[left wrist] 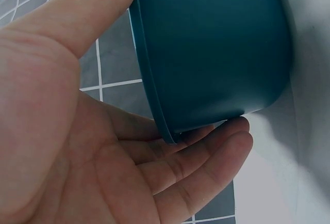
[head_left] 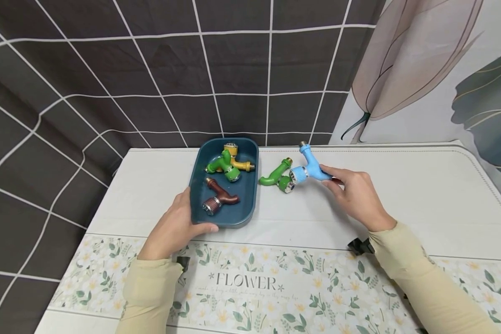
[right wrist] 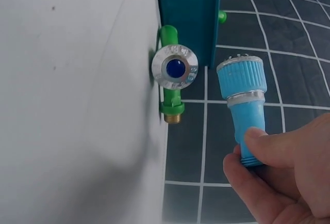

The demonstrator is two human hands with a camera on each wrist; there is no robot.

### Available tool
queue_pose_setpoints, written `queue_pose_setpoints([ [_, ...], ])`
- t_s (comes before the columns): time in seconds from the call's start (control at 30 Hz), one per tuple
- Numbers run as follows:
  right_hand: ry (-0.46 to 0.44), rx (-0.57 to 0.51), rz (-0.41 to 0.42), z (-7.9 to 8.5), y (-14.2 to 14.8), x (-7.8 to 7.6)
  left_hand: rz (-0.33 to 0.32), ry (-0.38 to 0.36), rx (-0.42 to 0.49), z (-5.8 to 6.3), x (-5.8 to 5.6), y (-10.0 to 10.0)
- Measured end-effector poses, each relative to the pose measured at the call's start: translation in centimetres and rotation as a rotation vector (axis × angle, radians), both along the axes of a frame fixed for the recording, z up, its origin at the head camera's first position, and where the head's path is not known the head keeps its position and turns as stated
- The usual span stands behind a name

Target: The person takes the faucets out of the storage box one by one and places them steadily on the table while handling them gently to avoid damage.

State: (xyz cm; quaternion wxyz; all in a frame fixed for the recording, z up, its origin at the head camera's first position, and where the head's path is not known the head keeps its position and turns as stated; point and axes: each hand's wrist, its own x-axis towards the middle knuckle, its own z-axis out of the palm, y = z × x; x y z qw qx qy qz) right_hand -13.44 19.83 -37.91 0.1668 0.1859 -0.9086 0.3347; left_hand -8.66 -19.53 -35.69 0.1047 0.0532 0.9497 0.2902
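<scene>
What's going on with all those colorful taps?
A person is handling some small taps. Their right hand pinches a light blue tap above the white table, close to a green tap lying beside the tray. Their left hand holds the tray at its near left corner. Inside the tray are three more: a yellow tap, another green tap and a brown tap.

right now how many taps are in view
5: in the tray, a yellow tap, a green tap partly covering it, and a brown tap; on the table beside the tray, another green tap; in the right hand, a blue tap. None seems hidden.
</scene>
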Motion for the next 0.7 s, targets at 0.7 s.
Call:
queue_pose_setpoints([
  [0.7,-0.043,0.060,-0.059,-0.6,1.6,-0.1,0.002,0.008,0.007,0.0,0.0,0.0],
])
